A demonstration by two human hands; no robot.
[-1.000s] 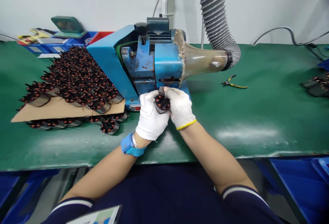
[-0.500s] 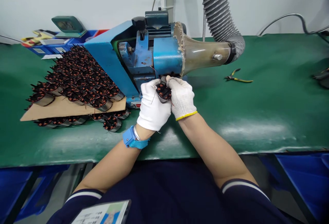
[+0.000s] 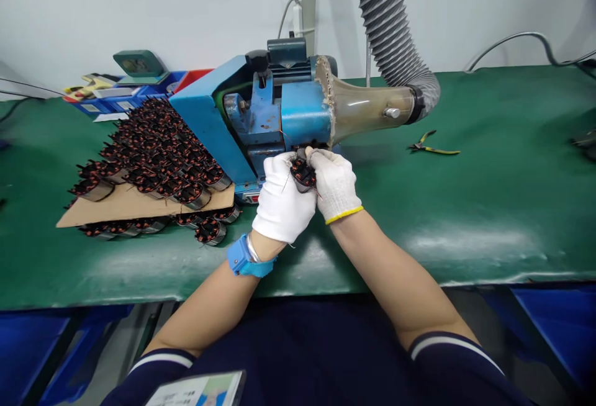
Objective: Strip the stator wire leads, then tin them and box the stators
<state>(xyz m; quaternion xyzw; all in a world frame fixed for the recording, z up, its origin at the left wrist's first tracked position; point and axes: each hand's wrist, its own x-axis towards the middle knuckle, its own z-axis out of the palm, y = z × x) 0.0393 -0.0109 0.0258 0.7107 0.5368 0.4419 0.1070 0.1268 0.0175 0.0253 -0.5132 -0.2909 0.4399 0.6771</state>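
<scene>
White-gloved left hand (image 3: 286, 201) and right hand (image 3: 339, 184), grips closed, apparently position a copper-wound steel cylinder (image 3: 303, 176) at a blue metal machine (image 3: 305, 109) near the green bench's (image 3: 503, 189) back edge; steadiness seems needed next.

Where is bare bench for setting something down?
Widest: green mat between the yellow-handled pliers and the mat's front edge, right of the right hand. Narrower strip: before the stacked stators. Crowded: left of the blue machine, where they stand.

Room bright, light diffuse, seemingly from overhead. Glare whitens the green tabletop (image 3: 493, 207) toward its front edge; I note small highlights on the clear funnel (image 3: 365, 109). Blue bins (image 3: 561, 322) below sit in shadow. Held motor part (image 3: 303, 175) is dark, inner detail unclear. Far-right items (image 3: 588, 144) smeared; edges stretched.
</scene>
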